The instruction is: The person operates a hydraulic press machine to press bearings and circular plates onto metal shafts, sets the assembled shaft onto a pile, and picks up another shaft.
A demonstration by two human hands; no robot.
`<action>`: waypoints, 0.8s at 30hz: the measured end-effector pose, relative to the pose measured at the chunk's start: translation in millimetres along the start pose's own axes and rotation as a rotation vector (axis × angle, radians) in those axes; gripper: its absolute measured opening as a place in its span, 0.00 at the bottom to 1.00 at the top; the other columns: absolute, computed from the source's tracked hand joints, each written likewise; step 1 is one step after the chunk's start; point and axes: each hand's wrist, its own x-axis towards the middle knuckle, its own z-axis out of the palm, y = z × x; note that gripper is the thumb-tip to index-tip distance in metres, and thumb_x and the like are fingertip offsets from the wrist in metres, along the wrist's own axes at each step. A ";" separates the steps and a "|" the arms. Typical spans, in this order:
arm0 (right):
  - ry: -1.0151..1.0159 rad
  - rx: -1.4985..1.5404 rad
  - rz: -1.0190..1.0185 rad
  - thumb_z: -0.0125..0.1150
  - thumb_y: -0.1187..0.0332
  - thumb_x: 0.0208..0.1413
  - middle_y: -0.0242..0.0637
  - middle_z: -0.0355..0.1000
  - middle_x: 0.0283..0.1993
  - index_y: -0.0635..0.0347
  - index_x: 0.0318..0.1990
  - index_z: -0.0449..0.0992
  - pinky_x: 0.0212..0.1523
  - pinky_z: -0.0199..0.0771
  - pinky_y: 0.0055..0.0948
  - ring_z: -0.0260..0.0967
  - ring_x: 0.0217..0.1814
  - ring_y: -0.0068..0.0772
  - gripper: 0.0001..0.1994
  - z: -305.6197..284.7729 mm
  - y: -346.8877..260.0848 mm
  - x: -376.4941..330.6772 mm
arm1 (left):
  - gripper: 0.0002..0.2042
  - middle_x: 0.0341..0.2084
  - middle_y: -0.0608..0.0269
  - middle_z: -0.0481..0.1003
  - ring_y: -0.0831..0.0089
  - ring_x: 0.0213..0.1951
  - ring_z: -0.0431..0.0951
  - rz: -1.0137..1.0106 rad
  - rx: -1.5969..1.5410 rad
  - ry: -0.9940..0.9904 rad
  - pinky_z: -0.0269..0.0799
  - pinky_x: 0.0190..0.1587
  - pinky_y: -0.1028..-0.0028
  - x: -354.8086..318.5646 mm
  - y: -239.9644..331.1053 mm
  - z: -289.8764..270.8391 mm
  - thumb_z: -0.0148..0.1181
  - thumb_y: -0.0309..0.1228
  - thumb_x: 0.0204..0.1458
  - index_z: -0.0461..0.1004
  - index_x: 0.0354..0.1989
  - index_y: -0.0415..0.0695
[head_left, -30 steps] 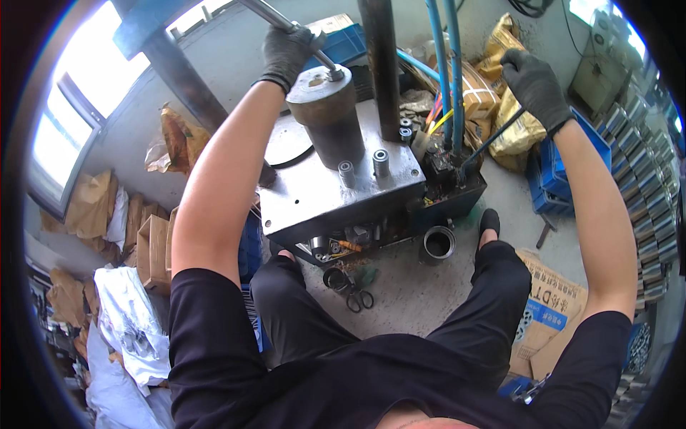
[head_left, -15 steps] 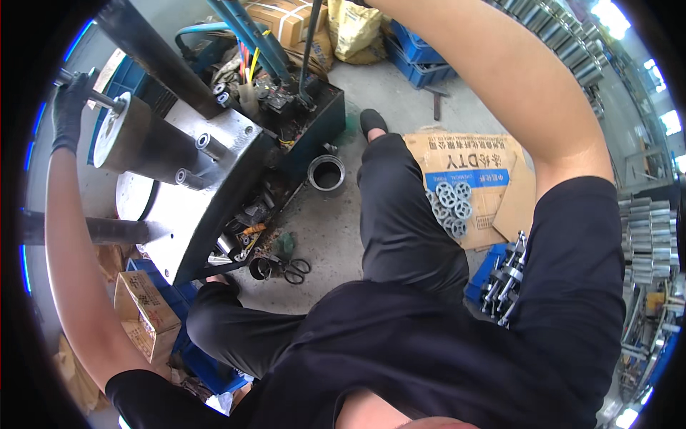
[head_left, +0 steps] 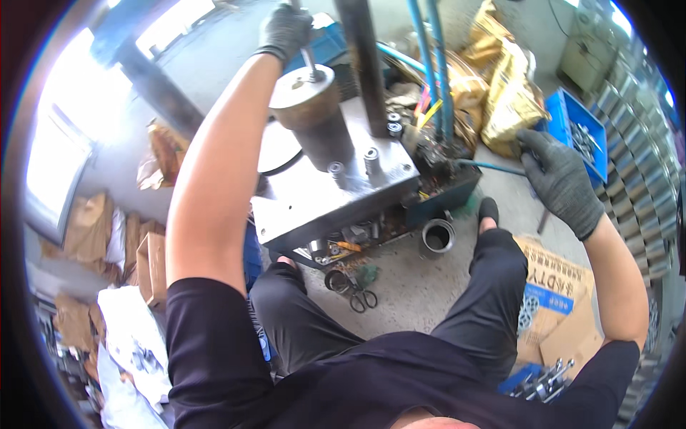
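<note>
At the upper centre of the frame, the left hand [head_left: 284, 30], in a dark knitted glove, is clenched around a thin steel lever rod [head_left: 309, 63]. The rod's long axis runs steeply down from the fist to the top of the rusty brown metal cylinder [head_left: 309, 107], directly below the fingers. At the right, the gloved right hand [head_left: 562, 179] is curled beside the blue plastic crate of metal parts [head_left: 576, 136]; whether anything is gripped cannot be told. The left hand is the nearer one.

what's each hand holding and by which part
The left hand is closed around the upper end of a thin metal lever above the steel cylinder. The right hand hangs beside the blue bin; its grip cannot be told.
</note>
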 end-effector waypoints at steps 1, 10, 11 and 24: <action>-0.012 0.028 0.011 0.61 0.72 0.57 0.53 0.77 0.44 0.60 0.52 0.78 0.47 0.77 0.46 0.77 0.46 0.56 0.15 2.3 -5.8 7.2 | 0.14 0.35 0.53 0.83 0.53 0.41 0.85 -0.212 -0.346 -0.001 0.80 0.47 0.61 7.9 -20.9 6.3 0.64 0.39 0.52 0.82 0.43 0.44; -0.428 0.000 -0.034 0.61 0.70 0.53 0.53 0.78 0.40 0.61 0.51 0.80 0.47 0.78 0.46 0.77 0.43 0.58 0.17 -5.7 -24.5 14.9 | 0.19 0.36 0.47 0.83 0.54 0.43 0.85 -0.509 -0.932 0.116 0.79 0.51 0.61 -26.0 -18.5 1.1 0.63 0.38 0.51 0.77 0.47 0.39; -0.540 0.008 -0.041 0.62 0.70 0.52 0.53 0.77 0.38 0.60 0.50 0.80 0.45 0.78 0.46 0.76 0.42 0.58 0.17 -7.4 -28.0 13.0 | 0.19 0.36 0.48 0.83 0.54 0.42 0.85 -0.509 -0.965 0.126 0.79 0.51 0.62 -26.0 -16.1 -1.1 0.63 0.38 0.51 0.77 0.47 0.39; -0.635 0.002 -0.088 0.63 0.60 0.54 0.48 0.80 0.34 0.57 0.45 0.82 0.40 0.79 0.45 0.79 0.38 0.53 0.15 -8.4 -25.4 -0.3 | 0.16 0.34 0.49 0.81 0.61 0.37 0.85 -0.461 -0.943 0.181 0.84 0.43 0.64 -38.2 4.5 -29.7 0.65 0.30 0.52 0.73 0.46 0.35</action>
